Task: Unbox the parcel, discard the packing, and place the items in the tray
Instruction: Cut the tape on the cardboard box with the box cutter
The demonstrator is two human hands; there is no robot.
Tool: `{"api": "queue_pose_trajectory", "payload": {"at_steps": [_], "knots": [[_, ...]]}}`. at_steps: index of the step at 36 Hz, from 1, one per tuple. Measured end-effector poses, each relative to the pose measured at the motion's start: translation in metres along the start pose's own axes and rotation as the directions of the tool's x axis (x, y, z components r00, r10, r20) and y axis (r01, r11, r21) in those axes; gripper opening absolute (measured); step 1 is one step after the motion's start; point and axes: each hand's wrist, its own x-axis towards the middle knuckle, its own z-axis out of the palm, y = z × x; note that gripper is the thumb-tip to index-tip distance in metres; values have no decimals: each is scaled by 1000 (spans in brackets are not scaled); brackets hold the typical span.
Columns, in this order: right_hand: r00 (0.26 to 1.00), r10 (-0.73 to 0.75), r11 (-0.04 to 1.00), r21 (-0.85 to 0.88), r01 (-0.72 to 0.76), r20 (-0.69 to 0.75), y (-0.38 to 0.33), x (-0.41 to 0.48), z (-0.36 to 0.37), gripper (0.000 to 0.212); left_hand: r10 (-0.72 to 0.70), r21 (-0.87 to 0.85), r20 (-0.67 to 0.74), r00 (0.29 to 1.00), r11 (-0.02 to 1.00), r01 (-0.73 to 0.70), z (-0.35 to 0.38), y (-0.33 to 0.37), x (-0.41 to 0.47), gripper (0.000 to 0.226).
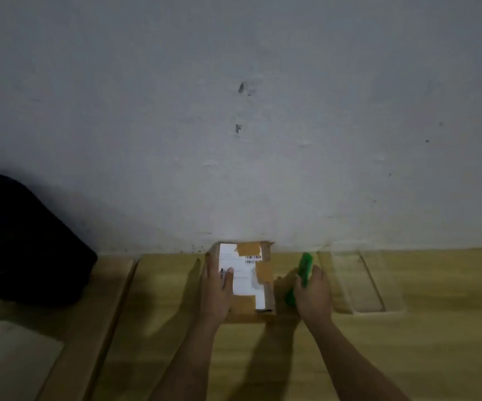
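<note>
— Brown cardboard, centre frame: the parcel (260, 312) lies flat on the yellow wooden surface (161, 299), its far end at the foot of the grey wall (234, 111).

— Is it open?

— Closed. Strips of brown tape (248, 248) cross the top, and a white label (244, 282) with a barcode covers much of it.

— And the hands?

— The left grip (216, 293) rests on the parcel's left side, fingers straight along the edge, thumb laid on the label. It presses rather than clutches.

— The right one?

— The right grip (313, 293) is curled round a green tool (305, 264), just beside the parcel's right edge. One end of the tool points toward the wall; the other shows below the hand. Blur hides what sort of tool it is.

— Where is the tray?

— Right of that hand, near the wall. The tray (370, 312) is clear plastic, faint against the wood, and apart from the parcel.

— Anything else in the room?

— A black bag (23, 244) sits at far left against the wall, and a pale sheet (11, 357) lies in the near left corner. Both forearms are bare and cast soft shadows across the surface.
</note>
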Motion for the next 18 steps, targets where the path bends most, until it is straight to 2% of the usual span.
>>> {"api": "queue_pose_trajectory", "payload": {"at_steps": [5, 10, 18], "knots": [[992, 108, 994, 6, -108, -59, 8, 15, 20, 48, -64, -78, 44, 997, 995, 67, 9, -12, 2, 59], [990, 107, 993, -31, -110, -94, 12, 27, 31, 46, -107, -2, 39, 993, 994, 108, 12, -21, 4, 58], [980, 150, 987, 73, -142, -128, 13, 19, 31, 43, -143, 64, 21, 990, 988, 141, 13, -17, 2, 59]]}}
